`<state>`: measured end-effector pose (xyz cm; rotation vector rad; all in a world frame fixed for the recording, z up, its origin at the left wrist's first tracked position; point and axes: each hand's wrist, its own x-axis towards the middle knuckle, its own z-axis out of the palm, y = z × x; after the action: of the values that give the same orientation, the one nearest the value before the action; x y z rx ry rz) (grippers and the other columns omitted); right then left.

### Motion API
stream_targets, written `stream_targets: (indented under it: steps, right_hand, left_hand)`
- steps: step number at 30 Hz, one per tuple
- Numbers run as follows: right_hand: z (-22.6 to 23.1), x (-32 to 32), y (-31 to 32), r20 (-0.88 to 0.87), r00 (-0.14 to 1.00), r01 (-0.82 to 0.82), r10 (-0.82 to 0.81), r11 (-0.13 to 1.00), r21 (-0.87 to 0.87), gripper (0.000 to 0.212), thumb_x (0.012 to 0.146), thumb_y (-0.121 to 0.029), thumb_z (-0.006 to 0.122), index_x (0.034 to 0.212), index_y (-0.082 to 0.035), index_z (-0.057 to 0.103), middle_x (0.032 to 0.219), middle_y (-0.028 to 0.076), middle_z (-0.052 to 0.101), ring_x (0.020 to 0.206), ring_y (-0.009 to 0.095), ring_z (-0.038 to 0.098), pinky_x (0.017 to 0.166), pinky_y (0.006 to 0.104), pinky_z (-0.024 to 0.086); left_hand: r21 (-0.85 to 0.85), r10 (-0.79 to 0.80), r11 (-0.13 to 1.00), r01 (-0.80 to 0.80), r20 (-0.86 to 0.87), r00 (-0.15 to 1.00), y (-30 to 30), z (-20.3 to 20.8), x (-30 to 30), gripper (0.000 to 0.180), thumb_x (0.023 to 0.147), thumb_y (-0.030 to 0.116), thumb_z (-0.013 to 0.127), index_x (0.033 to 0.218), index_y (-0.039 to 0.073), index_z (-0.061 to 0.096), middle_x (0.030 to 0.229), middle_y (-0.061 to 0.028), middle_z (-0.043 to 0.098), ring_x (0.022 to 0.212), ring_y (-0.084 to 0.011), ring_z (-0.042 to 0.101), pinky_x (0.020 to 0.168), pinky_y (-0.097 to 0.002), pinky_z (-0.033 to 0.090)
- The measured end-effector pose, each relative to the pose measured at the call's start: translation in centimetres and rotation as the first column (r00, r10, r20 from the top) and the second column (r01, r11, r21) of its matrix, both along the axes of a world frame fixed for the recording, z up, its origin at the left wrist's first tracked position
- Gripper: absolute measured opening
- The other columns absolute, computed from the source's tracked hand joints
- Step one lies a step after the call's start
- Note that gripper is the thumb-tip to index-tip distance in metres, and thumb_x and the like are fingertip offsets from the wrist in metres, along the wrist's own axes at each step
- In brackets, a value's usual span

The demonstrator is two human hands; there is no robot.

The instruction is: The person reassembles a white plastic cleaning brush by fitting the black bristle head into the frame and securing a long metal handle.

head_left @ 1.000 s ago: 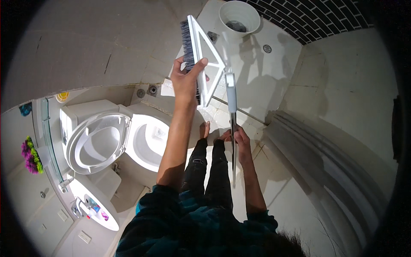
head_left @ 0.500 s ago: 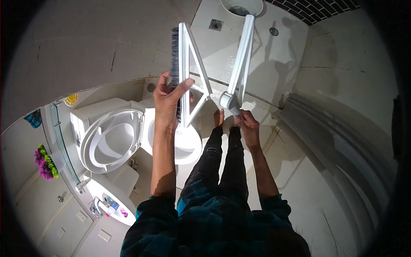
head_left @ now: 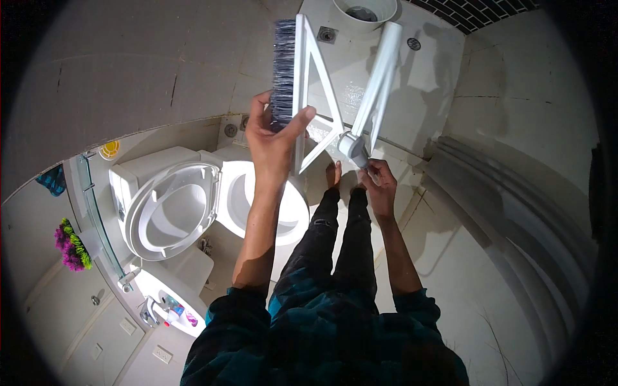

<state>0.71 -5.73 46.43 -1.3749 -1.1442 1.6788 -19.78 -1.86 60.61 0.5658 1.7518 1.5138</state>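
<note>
My left hand is closed round a white triangular brush head, thumb on the frame and fingers behind the dark grey bristles, which face left. One corner of this frame meets the round joint of a second long white piece that slants away to the upper right; whether they are fastened there I cannot tell. My right hand pinches the short grey-white stem below that joint. The fingertips of this hand are partly hidden. Both hands hold the pieces up in front of me, over my legs.
A toilet with raised lid stands at left, beside a small sink and a glass shelf. A white bucket sits on the far floor near drains. A grey curtain hangs at right.
My left hand has moved right with the brush head, turning its bristles more into view. The frame's corner now meets the joint. My right hand has shifted slightly right.
</note>
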Motion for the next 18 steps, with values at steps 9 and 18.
stream_targets:
  steps: [9,18]
  right_hand:
    - [1.7,0.2,4.1,-0.004,0.975,-0.220,0.221,0.972,0.078,0.018,0.080,-0.015,0.059,0.089,0.000,0.057,0.079,0.005,0.059,0.077,0.010,0.053,0.074,0.0245,0.042]
    - [5.2,-3.3,5.1,-0.063,0.998,0.013,-0.015,0.999,-0.034,0.013,0.080,-0.016,0.061,0.077,-0.004,0.057,0.057,-0.006,0.042,0.051,0.002,0.034,0.047,0.0169,0.027]
  left_hand:
    - [0.040,0.065,0.997,-0.068,0.071,0.995,1.1,-0.7,1.4,0.038,0.069,0.006,0.071,0.097,0.000,0.046,0.078,-0.0059,0.058,0.065,-0.0091,0.053,0.056,-0.0213,0.044]
    - [-0.088,0.229,0.973,-0.212,0.392,0.891,1.3,-3.4,-0.1,0.033,0.068,0.011,0.073,0.089,0.004,0.048,0.075,-0.0088,0.059,0.052,-0.0133,0.055,0.048,-0.0239,0.048]
